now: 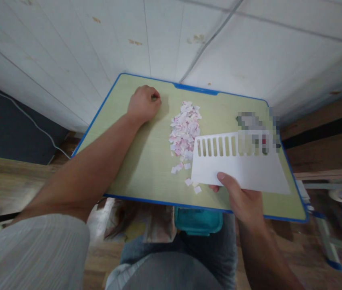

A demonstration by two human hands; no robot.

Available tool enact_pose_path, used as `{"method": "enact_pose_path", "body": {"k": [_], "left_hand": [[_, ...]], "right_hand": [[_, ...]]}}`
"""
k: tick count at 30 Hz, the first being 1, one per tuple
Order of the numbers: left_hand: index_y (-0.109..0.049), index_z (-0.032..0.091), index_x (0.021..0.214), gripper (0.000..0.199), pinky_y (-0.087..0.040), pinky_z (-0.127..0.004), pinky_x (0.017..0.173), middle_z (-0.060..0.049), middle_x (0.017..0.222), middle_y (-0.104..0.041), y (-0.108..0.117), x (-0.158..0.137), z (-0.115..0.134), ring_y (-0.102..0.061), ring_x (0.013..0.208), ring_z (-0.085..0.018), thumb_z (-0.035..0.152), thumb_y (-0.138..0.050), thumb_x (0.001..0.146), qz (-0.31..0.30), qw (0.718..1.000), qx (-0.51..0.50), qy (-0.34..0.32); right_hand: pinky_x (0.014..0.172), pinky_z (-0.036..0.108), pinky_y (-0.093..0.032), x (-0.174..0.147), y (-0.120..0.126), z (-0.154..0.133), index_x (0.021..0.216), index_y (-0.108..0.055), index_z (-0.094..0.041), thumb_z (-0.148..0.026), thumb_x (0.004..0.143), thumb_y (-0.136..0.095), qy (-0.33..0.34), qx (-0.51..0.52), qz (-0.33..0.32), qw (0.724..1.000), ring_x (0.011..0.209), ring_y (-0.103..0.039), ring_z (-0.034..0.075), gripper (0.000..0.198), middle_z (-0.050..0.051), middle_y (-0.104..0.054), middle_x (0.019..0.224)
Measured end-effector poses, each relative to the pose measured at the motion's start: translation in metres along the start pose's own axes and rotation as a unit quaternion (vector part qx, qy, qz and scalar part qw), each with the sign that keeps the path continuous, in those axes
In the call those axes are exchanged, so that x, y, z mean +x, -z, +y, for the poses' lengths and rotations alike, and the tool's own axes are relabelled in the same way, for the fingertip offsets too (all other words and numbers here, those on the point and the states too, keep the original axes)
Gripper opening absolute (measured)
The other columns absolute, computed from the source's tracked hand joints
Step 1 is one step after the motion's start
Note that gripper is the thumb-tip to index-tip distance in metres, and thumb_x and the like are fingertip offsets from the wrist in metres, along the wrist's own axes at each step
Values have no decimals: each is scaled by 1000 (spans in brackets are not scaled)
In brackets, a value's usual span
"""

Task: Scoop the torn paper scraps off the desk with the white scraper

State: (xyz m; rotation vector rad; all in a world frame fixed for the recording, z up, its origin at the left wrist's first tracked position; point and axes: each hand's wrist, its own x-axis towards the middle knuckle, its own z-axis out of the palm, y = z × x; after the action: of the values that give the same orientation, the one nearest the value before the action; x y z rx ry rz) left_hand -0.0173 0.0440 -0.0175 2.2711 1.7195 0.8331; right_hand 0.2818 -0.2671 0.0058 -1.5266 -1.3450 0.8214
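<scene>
My right hand grips the near edge of a flat white sheet, with the thumb on top and fingers beneath. A row of narrow slots is cut along its far side. The sheet's left end meets a long heap of small pale pink and white paper pieces on the table. A few loose bits lie nearer the front edge. On the far left of the tabletop rests my left hand, its fingers curled closed beside the heap. Whatever it may hold is hidden.
Blue trim edges the yellow-green tabletop, and a white panelled wall with a grey cable stands behind it. A teal container sits below the front edge, above my lap. Some object at the table's right is blurred by pixelation.
</scene>
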Motion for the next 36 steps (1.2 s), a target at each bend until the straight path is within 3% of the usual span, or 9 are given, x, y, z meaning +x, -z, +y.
{"method": "enact_pose_path", "body": {"k": [6, 9, 16, 21, 24, 26, 30, 32, 36], "left_hand": [[-81, 24, 118, 22, -45, -53, 133, -8, 138, -79, 11, -15, 2, -65, 141, -35, 34, -62, 111, -33, 999, 1, 10], [-79, 28, 123, 30, -45, -53, 133, -5, 135, -79, 14, -23, -1, -62, 144, -37, 51, -60, 118, -41, 999, -16, 29], [-76, 33, 108, 38, -53, -55, 120, -7, 120, -78, 7, -28, -19, -72, 127, -35, 69, -69, 115, 14, 996, -77, -35], [-77, 33, 110, 44, -51, -56, 123, -7, 125, -81, 6, -17, -24, -70, 139, -33, 73, -60, 116, 46, 995, -70, -51], [-78, 29, 118, 50, -47, -57, 129, -6, 131, -82, 4, -2, -33, -59, 156, -30, 73, -55, 115, 47, 995, -54, -67], [-79, 24, 121, 51, -45, -56, 131, -7, 135, -82, 5, 1, -36, -59, 155, -29, 70, -55, 114, 57, 996, -36, -61], [-78, 17, 128, 31, -46, -55, 133, -12, 145, -79, 23, -37, -23, -64, 146, -30, 38, -69, 107, 87, 996, 31, 4], [-78, 20, 129, 28, -49, -54, 133, -14, 148, -78, 37, -71, -14, -66, 147, -34, 25, -68, 104, 48, 995, 81, 46], [-77, 19, 129, 28, -52, -61, 130, -21, 145, -79, 56, -121, -5, -68, 146, -44, 29, -65, 106, 23, 991, 107, 76]], "right_hand": [[106, 53, -70, -17, -1, -5, 81, -88, -36, -49, 107, -84, -26, -74, 20, 997, 84, -85, 33, 29, 4, -88, 84], [104, 51, -73, -27, -5, -15, 80, -87, -36, -51, 109, -82, -104, -63, 26, 992, 84, -86, 32, 33, 4, -88, 81], [104, 52, -74, -46, 4, -27, 91, -91, -28, -39, 99, -93, -173, -50, 94, 979, 95, -88, 34, 14, 6, -93, 96], [87, 48, -75, -38, 8, -13, 74, -84, -29, -35, 104, -83, -90, -30, 41, 995, 82, -84, 31, 31, 5, -86, 77], [89, 45, -74, -23, 0, 2, 67, -78, -28, -39, 100, -86, -6, -12, 21, 1000, 74, -80, 27, 35, 4, -82, 72], [77, 41, -71, -10, -5, 8, 65, -74, -27, -40, 98, -86, -8, 36, 32, 999, 65, -75, 24, 37, 2, -78, 66], [58, 36, -59, 9, -11, 12, 68, -66, -27, -41, 86, -83, -50, 146, 68, 986, 53, -62, 21, 28, -1, -69, 58], [51, 35, -53, 10, -12, 11, 65, -63, -27, -40, 86, -82, -52, 144, 70, 986, 49, -57, 20, 30, -2, -65, 53], [57, 33, -59, 10, -12, 18, 75, -70, -22, -40, 100, -87, -72, 126, 57, 988, 57, -64, 19, 36, -1, -69, 63]]}}
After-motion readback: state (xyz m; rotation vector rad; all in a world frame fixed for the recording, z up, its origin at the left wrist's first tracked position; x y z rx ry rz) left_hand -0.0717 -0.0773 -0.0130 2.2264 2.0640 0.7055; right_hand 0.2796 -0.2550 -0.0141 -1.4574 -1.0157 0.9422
